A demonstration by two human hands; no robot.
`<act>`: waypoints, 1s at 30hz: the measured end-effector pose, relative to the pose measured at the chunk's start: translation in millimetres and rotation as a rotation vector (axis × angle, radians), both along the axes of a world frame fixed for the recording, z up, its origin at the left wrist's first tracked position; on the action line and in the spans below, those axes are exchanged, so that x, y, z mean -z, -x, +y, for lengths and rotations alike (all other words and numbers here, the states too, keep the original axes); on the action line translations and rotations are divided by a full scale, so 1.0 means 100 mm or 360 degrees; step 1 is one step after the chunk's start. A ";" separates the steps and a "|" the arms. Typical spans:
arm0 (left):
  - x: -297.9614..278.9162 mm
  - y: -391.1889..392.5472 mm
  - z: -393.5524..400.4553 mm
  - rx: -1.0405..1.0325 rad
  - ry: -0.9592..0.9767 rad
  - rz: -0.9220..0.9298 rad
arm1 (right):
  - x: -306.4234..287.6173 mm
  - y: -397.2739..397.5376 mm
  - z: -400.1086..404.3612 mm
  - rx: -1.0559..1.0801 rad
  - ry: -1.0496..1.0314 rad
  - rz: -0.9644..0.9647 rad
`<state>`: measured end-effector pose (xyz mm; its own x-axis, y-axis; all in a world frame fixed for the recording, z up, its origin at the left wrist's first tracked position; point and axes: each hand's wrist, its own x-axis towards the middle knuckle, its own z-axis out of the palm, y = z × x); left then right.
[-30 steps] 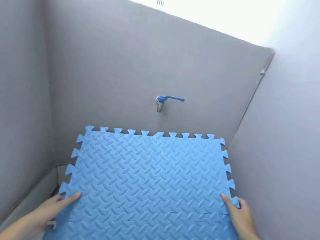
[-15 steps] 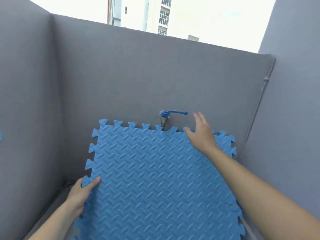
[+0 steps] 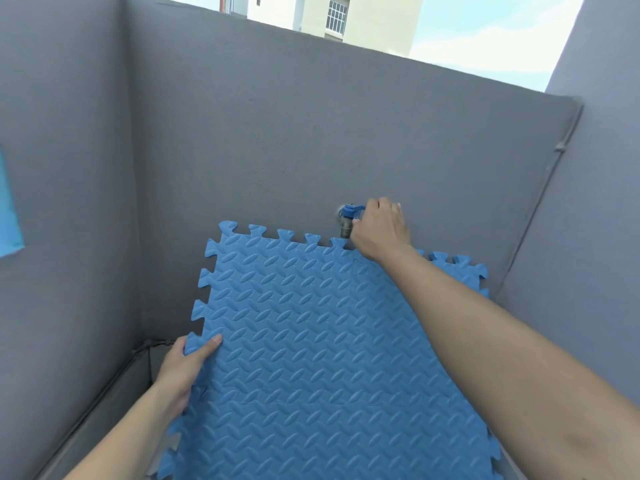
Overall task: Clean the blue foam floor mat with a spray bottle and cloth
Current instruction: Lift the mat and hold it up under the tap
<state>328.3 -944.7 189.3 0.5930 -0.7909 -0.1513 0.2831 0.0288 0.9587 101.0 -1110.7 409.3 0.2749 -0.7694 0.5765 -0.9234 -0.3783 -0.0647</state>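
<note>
The blue foam mat (image 3: 311, 358) with puzzle-tooth edges and a ribbed pattern is held up, tilted toward the grey back wall. My left hand (image 3: 185, 367) grips its left edge, thumb on the front face. My right hand (image 3: 379, 230) reaches over the mat's top edge and is closed on the blue handle of the wall tap (image 3: 348, 220). The tap's metal spout sits just above the mat's top edge. No spray bottle or cloth is in view.
Grey walls close in the left, back (image 3: 311, 133) and right sides of a narrow corner. A blue patch (image 3: 8, 206) shows on the left wall. A thin pipe (image 3: 540, 202) runs down the right corner. A ledge runs along the floor at lower left.
My right hand left the mat's right edge, rose over the top edge and closed on the tap handle. My left hand slid up the left edge, and the mat rose toward the tap.
</note>
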 end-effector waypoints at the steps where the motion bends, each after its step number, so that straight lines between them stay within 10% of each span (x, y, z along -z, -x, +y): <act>1: 0.01 -0.01 -0.01 0.0005 -0.0001 0.0000 | 0.01 0.00 0.01 0.0002 0.0007 0.0015; 10: 0.03 -0.04 -0.01 0.0015 -0.0067 -0.0017 | 0.03 -0.01 0.07 0.0000 -0.0041 -0.0005; 15: 0.06 -0.01 -0.02 0.0020 -0.0155 -0.0112 | 0.30 0.22 0.35 -0.0327 -0.0115 -0.0930; 30: 0.05 0.28 -0.20 0.0151 -0.0108 -0.0117 | 1.80 1.33 0.00 0.0620 -0.0484 -0.1295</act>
